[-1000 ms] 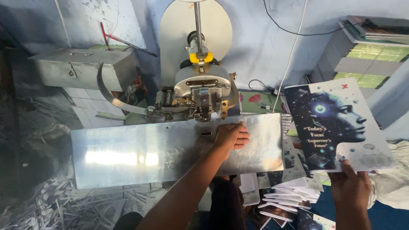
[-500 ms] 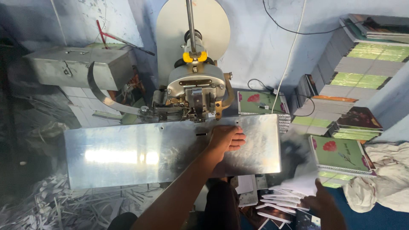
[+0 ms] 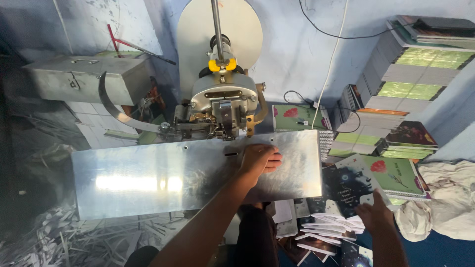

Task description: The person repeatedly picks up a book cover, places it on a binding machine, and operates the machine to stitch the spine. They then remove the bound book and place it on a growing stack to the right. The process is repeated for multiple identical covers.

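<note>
My left hand (image 3: 260, 160) rests palm down on the shiny metal table (image 3: 148, 180) of a wire stitching machine, just below its stitching head (image 3: 225, 111). It holds nothing. My right hand (image 3: 374, 213) is low at the right, fingers spread over a stack of white folded booklets (image 3: 329, 225). A dark-covered book with a face drawing (image 3: 346, 188) lies just above that stack, free of my hand. A green-covered book with a red flower (image 3: 396, 173) lies beside it.
Tall stacks of books (image 3: 415, 64) stand against the wall at the right. A metal box (image 3: 84, 76) sits at the back left. Paper trimmings (image 3: 74, 237) litter the floor at the lower left. A white cloth bundle (image 3: 440, 207) lies at the far right.
My right hand lowered the dark-covered book from chest height, let it go on the pile at the right and moved onto the white booklets. My left hand stayed on the metal table.
</note>
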